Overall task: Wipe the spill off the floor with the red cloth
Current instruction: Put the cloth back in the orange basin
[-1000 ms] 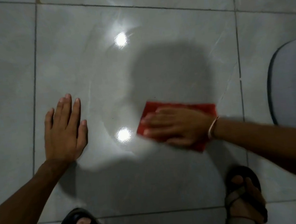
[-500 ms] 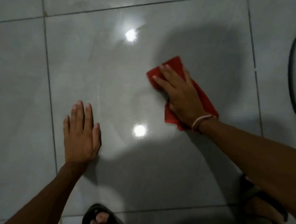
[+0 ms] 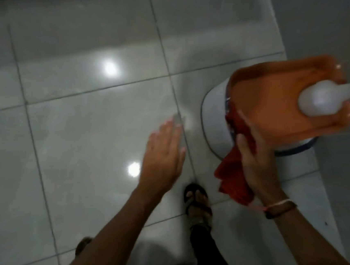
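Note:
The red cloth [image 3: 231, 176] hangs crumpled from my right hand [image 3: 255, 156], which grips it in the air at the near edge of an orange tray [image 3: 274, 105]. My left hand [image 3: 163, 154] hovers flat above the glossy grey floor tiles [image 3: 84, 130], fingers spread, holding nothing. No spill is visible on the tiles; two bright lamp reflections shine on them.
The orange tray sits on a white round stool [image 3: 213, 118] with a blue rim, right of centre. A white spray bottle [image 3: 320, 99] with a blue nozzle lies in the tray. My sandalled foot [image 3: 196, 200] stands on the floor below. A wall runs along the right.
My right hand has lifted the cloth off the floor and carried it right to the tray. My left hand has risen off the tiles. The view has swung right and pulled higher.

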Tool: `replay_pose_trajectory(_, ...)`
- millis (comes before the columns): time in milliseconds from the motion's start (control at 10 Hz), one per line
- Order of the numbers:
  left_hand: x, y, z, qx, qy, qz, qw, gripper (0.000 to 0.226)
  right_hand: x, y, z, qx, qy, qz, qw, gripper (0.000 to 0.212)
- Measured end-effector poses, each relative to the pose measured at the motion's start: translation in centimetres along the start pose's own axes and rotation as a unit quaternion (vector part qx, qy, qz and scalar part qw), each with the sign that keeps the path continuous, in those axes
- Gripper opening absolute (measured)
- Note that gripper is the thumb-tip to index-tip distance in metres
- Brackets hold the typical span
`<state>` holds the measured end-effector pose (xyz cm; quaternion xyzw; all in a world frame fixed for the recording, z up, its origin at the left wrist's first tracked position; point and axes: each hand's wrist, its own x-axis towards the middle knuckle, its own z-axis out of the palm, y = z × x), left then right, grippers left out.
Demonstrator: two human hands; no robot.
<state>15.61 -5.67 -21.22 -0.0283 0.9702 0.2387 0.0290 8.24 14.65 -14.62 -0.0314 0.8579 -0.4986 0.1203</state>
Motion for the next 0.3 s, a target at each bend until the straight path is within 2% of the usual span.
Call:
replay_pose_trajectory(100,7.3,6.7,1.6,-0.031,-0.009,0.089,0.996,0.062,5.7,1.1,-5.5,-0.095,-0.012,-0.061,0.993,0.049)
replay_pose_trajectory(200,12.4,9.4,4.9,0.028,-0.079,0.085,0.993,0.066,11.1,5.5,-7.2,-0.243,-0.117,-0.054,0.961,0.053)
replay_pose_trajectory(300,13.0,9.2,6.8,0.053,-0.097,0.040,0.993,0.068,12.2,7.9,-8.5,-0.314,-0.149,-0.044,0.937,0.057)
